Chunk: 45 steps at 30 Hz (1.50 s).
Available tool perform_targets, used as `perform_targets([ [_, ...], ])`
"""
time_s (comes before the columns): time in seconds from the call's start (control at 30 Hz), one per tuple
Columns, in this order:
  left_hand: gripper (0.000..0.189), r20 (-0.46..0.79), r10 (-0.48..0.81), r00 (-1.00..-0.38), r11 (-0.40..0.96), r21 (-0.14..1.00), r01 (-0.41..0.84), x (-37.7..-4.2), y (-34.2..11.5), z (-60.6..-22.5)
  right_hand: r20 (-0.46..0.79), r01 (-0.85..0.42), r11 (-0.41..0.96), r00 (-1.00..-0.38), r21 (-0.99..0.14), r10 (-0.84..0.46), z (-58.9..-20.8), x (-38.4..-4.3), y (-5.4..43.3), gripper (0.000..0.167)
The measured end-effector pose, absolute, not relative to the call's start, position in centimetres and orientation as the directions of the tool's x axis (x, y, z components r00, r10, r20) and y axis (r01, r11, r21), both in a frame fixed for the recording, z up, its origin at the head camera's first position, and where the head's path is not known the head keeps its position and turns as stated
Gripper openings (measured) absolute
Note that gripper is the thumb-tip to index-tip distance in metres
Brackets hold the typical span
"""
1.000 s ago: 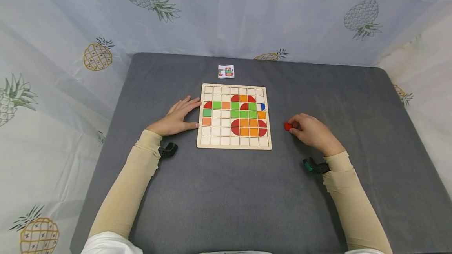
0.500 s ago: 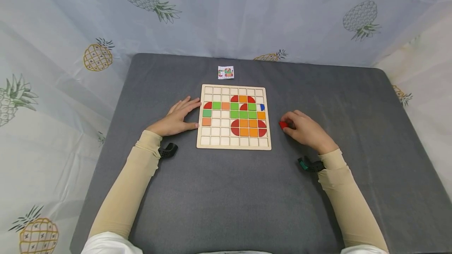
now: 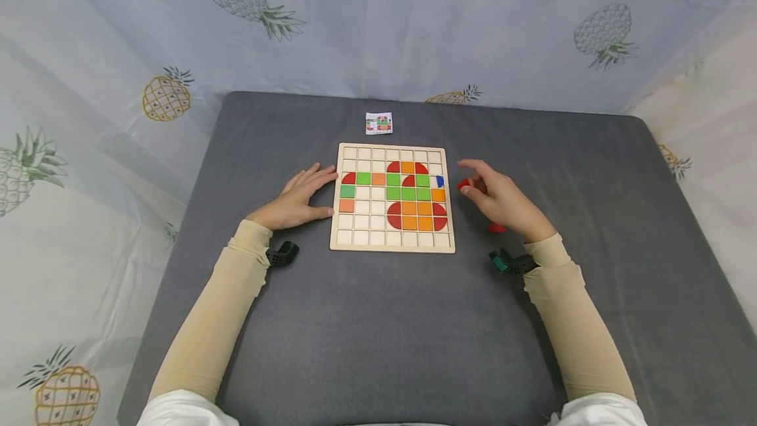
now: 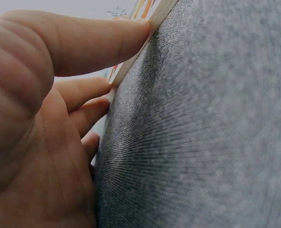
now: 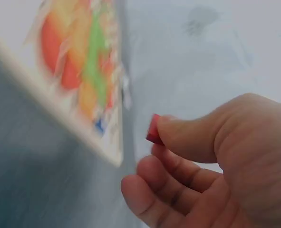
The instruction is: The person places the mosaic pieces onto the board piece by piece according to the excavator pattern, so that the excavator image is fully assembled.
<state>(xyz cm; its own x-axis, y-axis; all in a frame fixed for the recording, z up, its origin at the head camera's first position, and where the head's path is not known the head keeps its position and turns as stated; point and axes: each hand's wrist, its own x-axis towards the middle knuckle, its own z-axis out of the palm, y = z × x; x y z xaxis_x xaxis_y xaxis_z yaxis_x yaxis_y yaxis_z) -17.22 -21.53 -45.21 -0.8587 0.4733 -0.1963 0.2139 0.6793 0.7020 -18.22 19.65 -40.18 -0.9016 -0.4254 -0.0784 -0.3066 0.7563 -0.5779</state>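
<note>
A wooden grid board [image 3: 392, 245] lies on the grey table with coloured pieces in several of its cells. My left hand [image 3: 296, 201] is spread flat at the board's left side, its thumb and fingertips touching the edge. My right hand [image 3: 503, 201] is just off the board's right edge. Between thumb and finger it pinches a small red piece [image 5: 153, 129], whose full outline is partly covered by the thumb. Another red piece [image 3: 496, 228] lies on the table under the heel of that hand. A blue piece [image 3: 440, 181] sits in the board's rightmost column.
Behind the board lies a small printed card [image 3: 378, 123] with a coloured pattern. The grey table [image 3: 378, 334] ends at a pineapple-print curtain [image 3: 378, 31]. Black bands with cameras are worn on both wrists.
My right hand has moved left and away from me, raising the red piece toward the board's right edge. A second red piece now shows beneath it. The left hand has stayed put.
</note>
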Motion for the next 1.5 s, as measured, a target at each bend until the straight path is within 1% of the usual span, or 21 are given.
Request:
perform_targets([
  [0.07,0.079,-0.202,0.470,-0.859,0.682,0.701,0.208,-17.1,-21.6,-45.3,-0.059,-0.336,0.728,-0.887,-0.597,-0.458,-39.6,-18.4,18.5,0.039],
  [0.27,0.079,-0.194,0.469,-0.862,0.682,0.699,0.214,-17.1,-21.5,-45.6,0.023,-0.389,0.655,-0.870,-0.648,-0.493,-38.3,-18.9,14.3,0.018],
  [0.43,0.079,-0.186,0.465,-0.866,0.684,0.696,0.218,-17.4,-21.5,-45.5,0.082,-0.457,0.596,-0.833,-0.661,-0.547,-37.9,-19.1,11.1,0.017],
  [0.5,0.079,-0.187,0.466,-0.865,0.686,0.693,0.220,-17.4,-21.5,-45.4,0.075,-0.461,0.590,-0.825,-0.663,-0.560,-37.9,-19.0,9.9,0.017],
  [0.7,0.079,-0.192,0.466,-0.863,0.686,0.695,0.216,-17.6,-21.5,-45.3,0.026,-0.479,0.567,-0.779,-0.671,-0.627,-38.2,-18.6,7.0,0.010],
  [0.83,0.079,-0.195,0.460,-0.866,0.687,0.696,0.208,-17.7,-21.5,-45.3,0.025,-0.516,0.569,-0.754,-0.640,-0.656,-39.0,-18.5,5.7,0.010],
  [1.03,0.079,-0.198,0.462,-0.865,0.689,0.694,0.209,-17.7,-21.6,-45.4,-0.048,-0.523,0.601,-0.729,-0.605,-0.683,-40.4,-18.1,4.7,0.010],
  [1.17,0.079,-0.195,0.463,-0.865,0.685,0.698,0.210,-17.7,-21.5,-45.4,-0.093,-0.515,0.615,-0.717,-0.597,-0.690,-41.2,-17.8,4.4,0.009],
  [1.33,0.078,-0.202,0.466,-0.861,0.685,0.698,0.207,-17.6,-21.5,-45.3,-0.118,-0.550,0.642,-0.704,-0.534,-0.701,-41.9,-17.7,4.2,0.009],
  [1.5,0.078,-0.201,0.466,-0.862,0.692,0.690,0.213,-17.7,-21.5,-45.3,-0.105,-0.567,0.671,-0.721,-0.478,-0.684,-42.2,-17.4,4.1,0.010],
])
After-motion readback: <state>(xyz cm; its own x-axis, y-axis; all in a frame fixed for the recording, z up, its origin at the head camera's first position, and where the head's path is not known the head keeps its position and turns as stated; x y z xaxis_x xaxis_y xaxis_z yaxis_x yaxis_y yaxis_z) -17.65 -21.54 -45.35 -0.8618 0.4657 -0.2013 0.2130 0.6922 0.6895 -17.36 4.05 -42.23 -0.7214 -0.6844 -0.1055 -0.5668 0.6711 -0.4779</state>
